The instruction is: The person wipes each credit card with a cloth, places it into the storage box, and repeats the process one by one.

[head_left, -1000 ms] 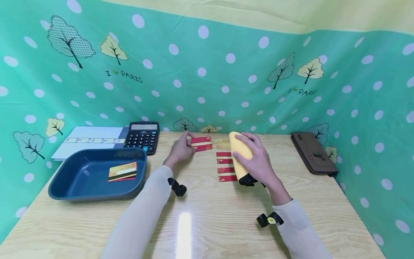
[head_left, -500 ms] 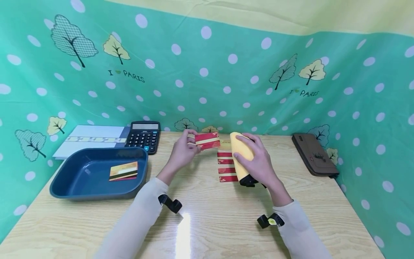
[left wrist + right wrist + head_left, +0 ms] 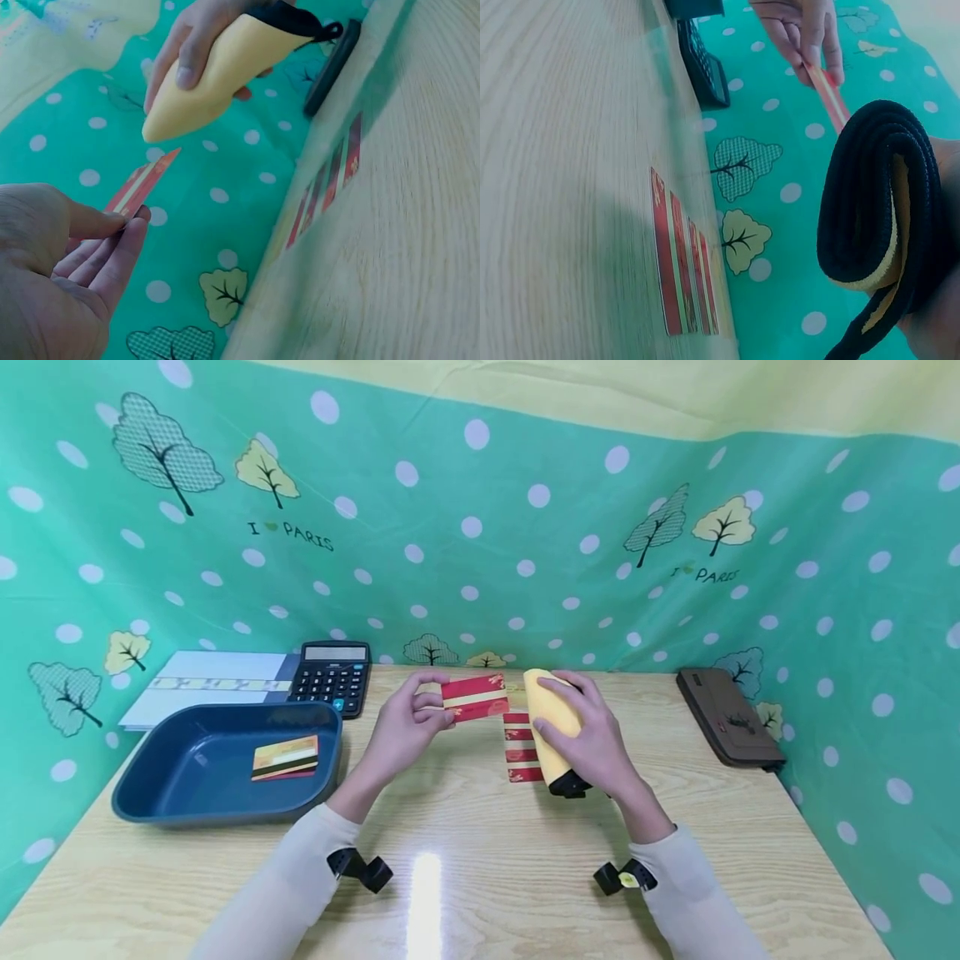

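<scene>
My left hand (image 3: 408, 722) pinches a red card (image 3: 475, 697) with a cream stripe between thumb and fingers. The card is off the table, as the left wrist view shows. Close to its right end, my right hand (image 3: 592, 727) grips a folded yellow cloth (image 3: 546, 727) with black edging. The cloth's rolled black edge (image 3: 855, 195) and a loop show in the right wrist view. Card and cloth look apart in the left wrist view. More red striped cards (image 3: 520, 752) lie on the table below, partly covered by the cloth, with a yellowish card (image 3: 517, 695) behind them.
A blue bin (image 3: 202, 768) at left has a gold card (image 3: 285, 757) lying over a red one. Behind it are a black calculator (image 3: 330, 677) and a white folder or paper stack (image 3: 217, 668). A brown wallet (image 3: 727, 718) lies far right, near the dotted curtain (image 3: 480, 568).
My left hand has lifted the red card off the table and brought it nearer to me, close to the cloth. The right hand has shifted slightly left with the cloth.
</scene>
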Tool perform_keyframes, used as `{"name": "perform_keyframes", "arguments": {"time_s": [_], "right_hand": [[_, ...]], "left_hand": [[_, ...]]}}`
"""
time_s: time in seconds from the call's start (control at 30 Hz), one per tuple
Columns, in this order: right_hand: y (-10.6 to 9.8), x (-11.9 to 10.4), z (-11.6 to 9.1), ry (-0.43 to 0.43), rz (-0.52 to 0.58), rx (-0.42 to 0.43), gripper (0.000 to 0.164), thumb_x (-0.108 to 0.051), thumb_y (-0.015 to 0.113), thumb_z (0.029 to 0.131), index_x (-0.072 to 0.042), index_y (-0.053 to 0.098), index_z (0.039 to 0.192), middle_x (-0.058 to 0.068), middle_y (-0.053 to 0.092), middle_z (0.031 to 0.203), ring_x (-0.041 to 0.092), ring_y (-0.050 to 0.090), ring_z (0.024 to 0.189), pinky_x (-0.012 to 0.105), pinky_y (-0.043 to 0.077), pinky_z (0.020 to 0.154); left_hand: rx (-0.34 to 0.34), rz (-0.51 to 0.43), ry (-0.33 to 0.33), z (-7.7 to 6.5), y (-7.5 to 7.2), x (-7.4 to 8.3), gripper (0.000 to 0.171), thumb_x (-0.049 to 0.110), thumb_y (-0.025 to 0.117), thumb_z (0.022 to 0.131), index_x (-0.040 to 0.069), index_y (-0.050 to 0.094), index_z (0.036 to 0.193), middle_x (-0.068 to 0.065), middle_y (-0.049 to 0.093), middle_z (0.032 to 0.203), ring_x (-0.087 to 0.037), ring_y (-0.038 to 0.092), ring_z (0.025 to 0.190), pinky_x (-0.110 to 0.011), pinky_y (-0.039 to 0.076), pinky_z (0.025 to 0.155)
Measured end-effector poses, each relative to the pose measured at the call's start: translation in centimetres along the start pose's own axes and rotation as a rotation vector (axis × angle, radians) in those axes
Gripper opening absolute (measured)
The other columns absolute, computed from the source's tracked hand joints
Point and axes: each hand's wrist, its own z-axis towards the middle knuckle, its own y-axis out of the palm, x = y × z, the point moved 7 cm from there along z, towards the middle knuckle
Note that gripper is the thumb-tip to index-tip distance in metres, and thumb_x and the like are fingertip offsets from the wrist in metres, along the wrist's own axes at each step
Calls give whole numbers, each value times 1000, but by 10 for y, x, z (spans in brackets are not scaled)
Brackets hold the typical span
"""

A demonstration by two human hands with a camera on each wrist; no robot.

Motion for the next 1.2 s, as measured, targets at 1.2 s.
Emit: {"name": "perform_keyframes", "arguments": {"time_s": [1.2], "right_hand": [[19, -20, -9, -100, -14, 10, 57, -18, 82, 88, -26, 63, 141, 5, 50, 153, 23, 65, 105, 29, 51, 71]], "left_hand": [[-6, -156, -64, -16, 10, -1, 46, -7, 63, 97, 12, 54, 139, -24, 73, 115, -40, 75, 103, -36, 66, 87]]}}
